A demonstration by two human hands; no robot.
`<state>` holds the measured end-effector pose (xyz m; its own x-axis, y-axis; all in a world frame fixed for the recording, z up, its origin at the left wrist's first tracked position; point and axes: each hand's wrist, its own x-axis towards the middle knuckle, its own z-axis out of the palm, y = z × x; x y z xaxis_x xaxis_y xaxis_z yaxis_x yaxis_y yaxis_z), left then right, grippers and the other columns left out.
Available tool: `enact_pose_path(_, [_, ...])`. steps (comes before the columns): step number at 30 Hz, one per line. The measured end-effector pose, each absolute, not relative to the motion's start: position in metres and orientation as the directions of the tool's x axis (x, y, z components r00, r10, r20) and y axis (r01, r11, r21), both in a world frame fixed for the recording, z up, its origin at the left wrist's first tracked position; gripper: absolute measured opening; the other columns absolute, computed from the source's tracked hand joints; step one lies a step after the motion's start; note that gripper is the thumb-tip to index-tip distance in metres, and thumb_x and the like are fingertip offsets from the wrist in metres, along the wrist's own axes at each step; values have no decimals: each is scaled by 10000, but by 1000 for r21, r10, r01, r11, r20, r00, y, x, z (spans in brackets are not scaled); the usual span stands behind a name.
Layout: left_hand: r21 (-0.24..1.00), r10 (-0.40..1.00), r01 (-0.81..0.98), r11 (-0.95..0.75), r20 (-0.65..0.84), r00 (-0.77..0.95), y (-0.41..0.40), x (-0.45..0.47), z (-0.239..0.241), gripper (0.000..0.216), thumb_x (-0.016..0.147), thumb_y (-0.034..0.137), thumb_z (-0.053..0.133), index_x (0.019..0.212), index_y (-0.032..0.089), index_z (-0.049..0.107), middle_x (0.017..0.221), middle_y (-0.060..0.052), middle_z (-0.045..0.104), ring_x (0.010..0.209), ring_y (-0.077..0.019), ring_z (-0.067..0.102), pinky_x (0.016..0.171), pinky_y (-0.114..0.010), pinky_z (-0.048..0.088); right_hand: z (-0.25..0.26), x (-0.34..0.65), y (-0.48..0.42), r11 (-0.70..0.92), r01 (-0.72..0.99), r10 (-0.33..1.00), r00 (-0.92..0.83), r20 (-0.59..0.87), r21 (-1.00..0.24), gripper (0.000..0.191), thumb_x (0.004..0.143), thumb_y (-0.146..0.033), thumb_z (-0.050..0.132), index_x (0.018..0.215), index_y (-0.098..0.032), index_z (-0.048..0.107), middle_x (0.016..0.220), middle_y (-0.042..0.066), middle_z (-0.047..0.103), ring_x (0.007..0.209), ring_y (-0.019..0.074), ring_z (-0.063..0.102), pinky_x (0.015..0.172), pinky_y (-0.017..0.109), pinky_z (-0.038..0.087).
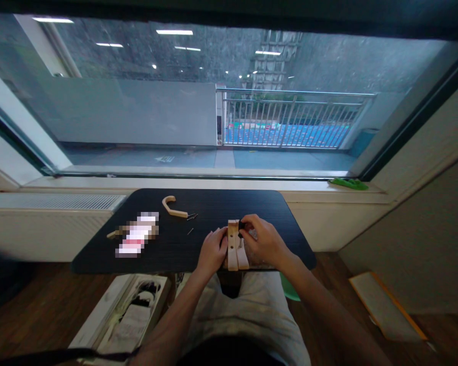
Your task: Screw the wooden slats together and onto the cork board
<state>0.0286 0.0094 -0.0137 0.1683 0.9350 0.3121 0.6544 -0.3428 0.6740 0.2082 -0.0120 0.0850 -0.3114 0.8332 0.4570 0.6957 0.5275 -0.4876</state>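
Near the front edge of a black table lie pale wooden pieces, side by side, with dark holes in them. My left hand presses against their left side, fingers bent. Between the thumb and fingers of my right hand is a small black tool, upright over the wood; a thin metal shaft seems to show below it. The right hand's palm partly covers a brownish board under the wood. Farther back rests a hook-shaped wooden piece, with a few screws beside its end.
One more thin metal piece lies mid-table. On the left, a blurred-out item covers part of a wooden stick. Below stands an open white box with things inside. A window sill borders the table's far side, with a green object on it.
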Motion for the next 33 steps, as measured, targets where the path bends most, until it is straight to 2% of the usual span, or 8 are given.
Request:
enact_pose_path(7, [676,935,653,-342,312,168,10,28,-14,375,904,251,406,1215,173,600,1217,-111,662,1198,-264,561,1064,-486,380,85,209,-12,532,707,824,-306,477,-466,154,852,-189,579,1004,-209,579,818,24,635,766,184,611,731,310,465])
enact_pose_path(16, [674,932,650,-351,319,172,10,28,-13,376,906,250,409,1224,184,598,1215,-104,664,1181,-266,570,1063,-499,373,85,209,-12,515,698,836,-281,471,-498,133,859,-223,589,991,-222,587,797,10,628,747,169,609,715,295,463])
enact_pose_path(28, [678,933,649,-345,324,157,10,28,-14,371,907,251,417,1223,193,602,1224,-100,662,1200,-264,561,1065,-489,375,82,208,-12,567,705,794,-330,510,-426,194,870,-204,575,1064,-217,582,864,35,646,750,172,600,730,304,468])
enact_pose_path(33, [680,931,645,-348,328,156,10,28,-15,367,903,249,426,1218,200,608,1213,-95,668,1188,-265,568,1059,-489,382,81,208,-11,572,707,787,-328,523,-416,158,859,-203,591,1016,-213,602,838,33,648,737,175,607,710,301,474])
